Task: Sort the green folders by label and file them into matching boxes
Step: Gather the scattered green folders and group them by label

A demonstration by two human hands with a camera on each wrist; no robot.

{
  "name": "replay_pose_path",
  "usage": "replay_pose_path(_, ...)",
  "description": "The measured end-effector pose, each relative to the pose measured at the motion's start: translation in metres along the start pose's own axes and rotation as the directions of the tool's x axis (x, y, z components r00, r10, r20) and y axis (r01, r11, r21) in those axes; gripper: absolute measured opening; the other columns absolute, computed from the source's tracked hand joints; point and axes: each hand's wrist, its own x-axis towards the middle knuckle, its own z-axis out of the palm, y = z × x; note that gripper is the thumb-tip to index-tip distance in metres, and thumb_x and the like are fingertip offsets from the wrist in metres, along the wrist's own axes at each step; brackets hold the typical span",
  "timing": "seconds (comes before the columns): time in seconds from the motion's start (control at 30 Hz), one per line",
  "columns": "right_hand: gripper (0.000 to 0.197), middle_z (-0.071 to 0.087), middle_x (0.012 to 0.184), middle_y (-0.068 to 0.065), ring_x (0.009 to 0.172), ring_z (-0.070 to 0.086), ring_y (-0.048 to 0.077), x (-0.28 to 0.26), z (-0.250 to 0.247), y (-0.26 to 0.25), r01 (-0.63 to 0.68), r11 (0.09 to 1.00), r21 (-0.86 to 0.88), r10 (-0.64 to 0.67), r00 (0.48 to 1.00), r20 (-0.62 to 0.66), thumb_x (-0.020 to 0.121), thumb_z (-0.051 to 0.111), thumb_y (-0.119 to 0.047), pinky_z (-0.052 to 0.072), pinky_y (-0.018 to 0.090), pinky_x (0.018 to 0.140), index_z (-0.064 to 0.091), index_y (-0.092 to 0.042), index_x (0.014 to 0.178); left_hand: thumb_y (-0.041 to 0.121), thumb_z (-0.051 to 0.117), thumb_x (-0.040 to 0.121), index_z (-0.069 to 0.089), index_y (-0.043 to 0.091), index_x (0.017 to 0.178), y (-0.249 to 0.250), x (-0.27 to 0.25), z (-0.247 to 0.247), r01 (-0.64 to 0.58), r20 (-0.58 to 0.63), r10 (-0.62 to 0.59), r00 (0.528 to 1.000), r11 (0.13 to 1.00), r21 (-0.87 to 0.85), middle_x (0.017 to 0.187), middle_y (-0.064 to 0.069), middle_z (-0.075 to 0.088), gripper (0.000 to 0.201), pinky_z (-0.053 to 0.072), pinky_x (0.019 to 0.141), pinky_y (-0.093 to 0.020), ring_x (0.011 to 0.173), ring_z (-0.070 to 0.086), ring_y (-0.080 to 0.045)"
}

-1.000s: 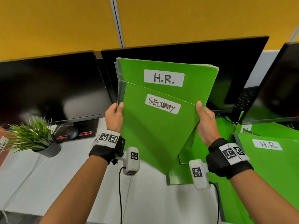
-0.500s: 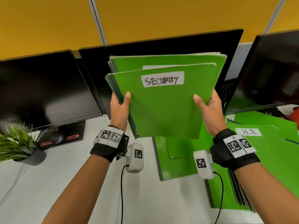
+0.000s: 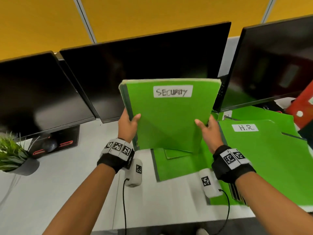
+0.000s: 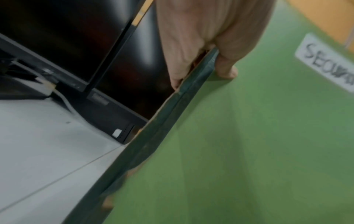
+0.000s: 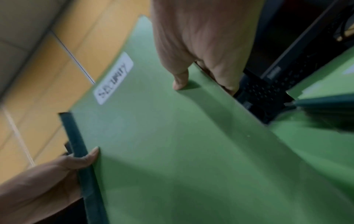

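Head view: both hands hold a stack of green folders (image 3: 169, 116) upright above the desk (image 3: 67, 192), in front of the middle monitor (image 3: 144, 65). The front folder's label (image 3: 172, 91) reads SECURITY. The left hand (image 3: 127, 126) pinches the stack's left spine edge — thumb on the front cover, fingers behind. The right hand (image 3: 209, 128) grips the right edge the same way. Toward the desk's right edge lies a folder marked H.R. (image 3: 264, 158) on other green folders. At the left edge stands a potted plant (image 3: 11, 155); a red folder (image 3: 303, 107) shows at far right.
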Motion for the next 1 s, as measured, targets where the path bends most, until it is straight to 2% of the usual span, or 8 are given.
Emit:
replay_pose_path(0.13,0.052,0.040,0.143,0.008,0.133,0.036,0.019,0.002,-0.032,-0.023,0.061,0.998,0.013,-0.059,0.995,-0.083,0.090,0.057,-0.017,0.028,0.036,0.112,0.034,-0.004,0.135,0.008,0.054,0.092,0.049,0.005,0.130,0.039,0.001,0.013,-0.087,0.004,0.087,0.996,0.996,0.031,0.125,-0.011,0.059,0.039,0.034,0.077,-0.008,0.113,0.054,-0.018)
replay_pose_path(0.23,0.045,0.045,0.127,-0.001,0.117,0.039,0.009,0.000,-0.073,-0.033,0.078,0.996,0.037,-0.071,0.984,-0.162,0.089,0.057,-0.008,0.033,0.025,0.101,0.036,-0.006,0.129,0.013,0.053,0.092,0.048,0.008,0.130,0.061,-0.009,0.042,-0.083,0.072,0.081,0.994,0.996,0.020,0.125,-0.008,0.059,0.039,0.035,0.080,-0.008,0.110,0.054,-0.016)
replay_pose_path(0.43,0.055,0.037,0.146,0.008,0.134,0.034,0.023,0.011,-0.164,0.003,-0.080,0.993,-0.083,0.056,0.966,-0.254,0.087,0.060,-0.010,0.032,0.038,0.107,0.036,-0.013,0.137,0.015,0.050,0.094,0.044,0.005,0.131,0.078,-0.051,0.128,-0.018,0.302,0.006,0.953,0.999,0.038,0.127,-0.012,0.056,0.038,0.040,0.093,-0.027,0.110,0.052,-0.020)
replay_pose_path(0.53,0.056,0.041,0.141,0.013,0.130,0.038,0.027,0.018,-0.203,0.032,-0.156,0.978,-0.135,0.114,0.954,-0.278,0.086,0.062,-0.011,0.035,0.040,0.106,0.039,-0.010,0.137,0.018,0.049,0.095,0.045,0.003,0.128,0.077,-0.067,0.174,0.059,0.395,-0.091,0.914,0.994,0.091,0.119,-0.012,0.056,0.037,0.042,0.096,-0.032,0.100,0.050,-0.018)
replay_pose_path(0.67,0.054,0.046,0.138,0.019,0.127,0.043,0.031,0.032,-0.245,0.062,-0.297,0.932,-0.208,0.226,0.924,-0.309,0.085,0.065,-0.010,0.037,0.040,0.106,0.042,-0.004,0.134,0.026,0.050,0.094,0.046,0.004,0.131,0.064,-0.078,0.233,0.154,0.486,-0.246,0.838,0.963,0.221,0.132,-0.013,0.053,0.043,0.042,0.101,-0.036,0.120,0.052,-0.029)
replay_pose_path(0.8,0.053,0.054,0.131,0.016,0.119,0.053,0.032,0.052,-0.274,0.093,-0.389,0.864,-0.320,0.326,0.916,-0.235,0.081,0.068,-0.008,0.042,0.047,0.103,0.048,-0.004,0.130,0.031,0.052,0.094,0.039,-0.001,0.134,0.053,-0.088,0.278,0.259,0.452,-0.414,0.790,0.894,0.367,0.140,-0.018,0.045,0.054,0.040,0.105,-0.038,0.128,0.045,-0.032)
replay_pose_path(0.9,0.041,0.058,0.122,0.006,0.107,0.057,0.025,0.060,-0.288,0.105,-0.401,0.800,-0.446,0.379,0.914,-0.142,0.081,0.067,-0.007,0.045,0.039,0.098,0.055,-0.002,0.120,0.035,0.055,0.091,0.028,-0.002,0.139,0.050,-0.095,0.301,0.266,0.431,-0.497,0.753,0.829,0.492,0.146,-0.021,0.027,0.067,0.034,0.109,-0.040,0.133,0.034,-0.036)
replay_pose_path(1.0,0.050,0.053,0.129,0.017,0.117,0.052,0.033,0.062,-0.291,0.112,-0.425,0.684,-0.593,0.466,0.880,-0.093,0.080,0.070,-0.014,0.043,0.041,0.101,0.051,0.000,0.123,0.030,0.061,0.088,0.021,0.001,0.139,0.049,-0.101,0.313,0.322,0.419,-0.554,0.719,0.800,0.506,0.145,-0.021,0.021,0.071,0.032,0.110,-0.041,0.134,0.030,-0.039)
